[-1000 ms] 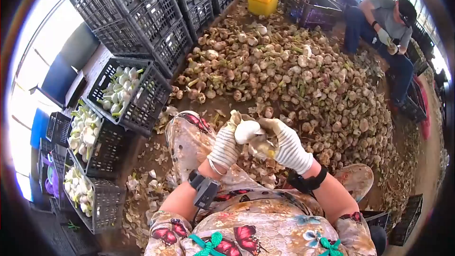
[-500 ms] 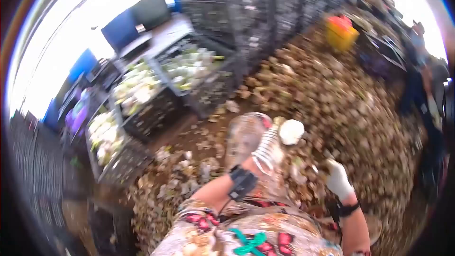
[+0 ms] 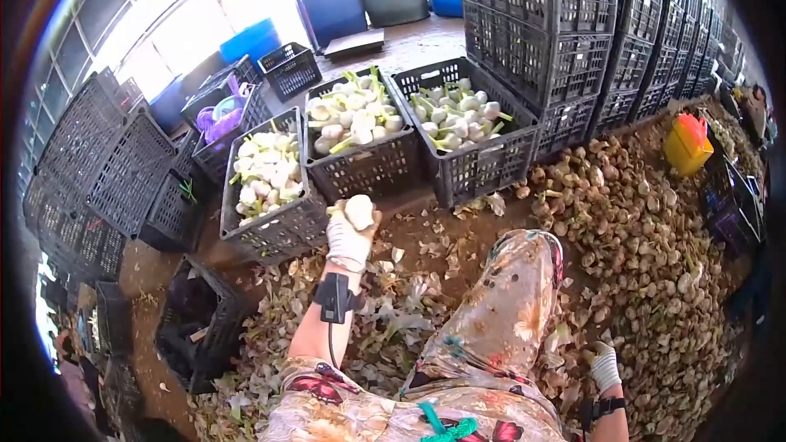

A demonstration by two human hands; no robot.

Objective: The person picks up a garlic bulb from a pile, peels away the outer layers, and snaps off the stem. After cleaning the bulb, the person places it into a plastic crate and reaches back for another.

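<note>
My left hand (image 3: 349, 244), in a white glove, is closed around a pale garlic bulb (image 3: 359, 212). It is held out just in front of two crates of trimmed garlic, the left crate (image 3: 274, 233) and the middle crate (image 3: 364, 170). Low on the right, my right hand (image 3: 605, 367), gloved too, rests at the edge of a big heap of unpeeled garlic (image 3: 655, 278). Its fingers are curled, with their tips partly lost against the bulbs; what they hold cannot be made out.
A third garlic crate (image 3: 483, 155) stands right of the middle one, beside tall stacks of black crates (image 3: 540, 33). A yellow bucket (image 3: 686, 147) stands behind the heap. Loose skins (image 3: 401, 311) litter the floor. A dark crate (image 3: 201, 327) lies at left.
My view has turned left, toward the crates. The left hand has carried the garlic bulb from near my knee across to the crates. The right hand stays low by the heap.
</note>
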